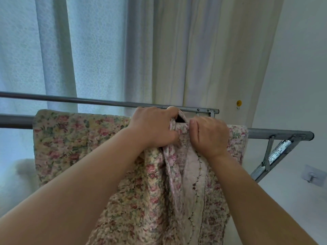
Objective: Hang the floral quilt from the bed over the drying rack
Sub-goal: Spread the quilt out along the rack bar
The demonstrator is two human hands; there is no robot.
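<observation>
The floral quilt (74, 138), cream with pink roses and green leaves, hangs over the near grey bar of the drying rack (276, 133) and drops down the middle of the view. Its paler side with an embroidered vine shows at lower centre. My left hand (154, 127) grips a bunched fold of the quilt at the bar. My right hand (208, 137) grips the quilt right beside it, thumb up. Between the hands a small dark gap shows in the fold. The bed is out of view.
A second, thinner rack bar (88, 100) runs behind and above the first. Pale curtains (106, 50) hang behind the rack. The rack's metal brace (272, 156) slants down at right. On the white wall are a yellow hook (238, 103) and a clear adhesive hook (312, 175).
</observation>
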